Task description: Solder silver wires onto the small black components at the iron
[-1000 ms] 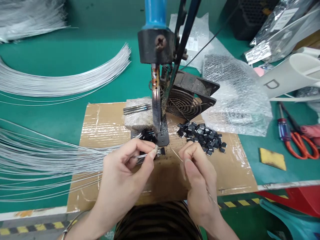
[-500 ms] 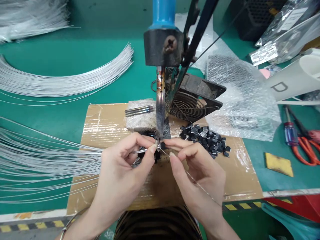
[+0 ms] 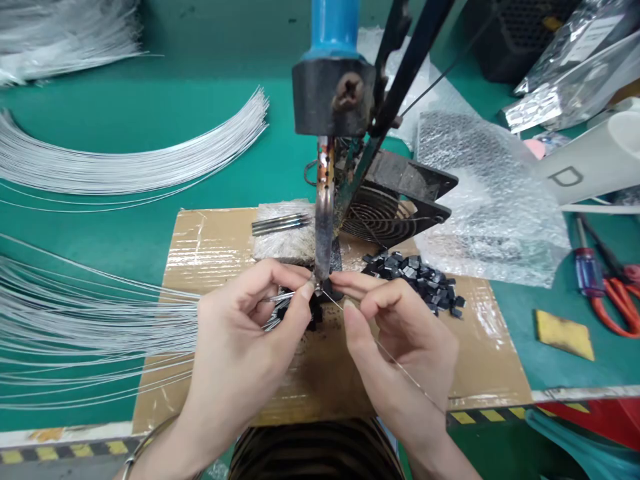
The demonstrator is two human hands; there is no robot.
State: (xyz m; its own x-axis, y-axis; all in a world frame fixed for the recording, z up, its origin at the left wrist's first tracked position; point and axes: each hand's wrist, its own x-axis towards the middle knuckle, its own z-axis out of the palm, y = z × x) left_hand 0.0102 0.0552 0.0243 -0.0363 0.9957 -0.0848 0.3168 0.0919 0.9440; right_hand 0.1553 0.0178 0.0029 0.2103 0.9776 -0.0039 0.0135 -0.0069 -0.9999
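Note:
My left hand (image 3: 250, 347) pinches the end of a thin grey wire between thumb and forefinger, right beside the soldering iron tip (image 3: 324, 250). My right hand (image 3: 405, 353) holds a strand of solder wire (image 3: 400, 365) between thumb and fingers. The strand reaches up left to the iron tip and trails down across the palm. My right outstretched fingertips lie by a small dark part (image 3: 336, 291) under the tip; whether they touch it I cannot tell. The joint itself is mostly hidden by fingertips. A bundle of grey wires (image 3: 125, 327) runs in from the left behind my left hand.
A cardboard sheet (image 3: 200, 247) lies under the work. Small black parts (image 3: 417, 280) are heaped right of the iron, near a fan (image 3: 390, 207). Another wire bundle (image 3: 150, 170) curves at the back left. Bubble wrap (image 3: 480, 193), a yellow sponge (image 3: 565, 335) and red-handled pliers (image 3: 617, 303) lie right.
The view has shifted slightly, so the iron and fan appear a little further right. The solder strand looks straighter towards the tip. Both hands keep nearly the same pose and grip.

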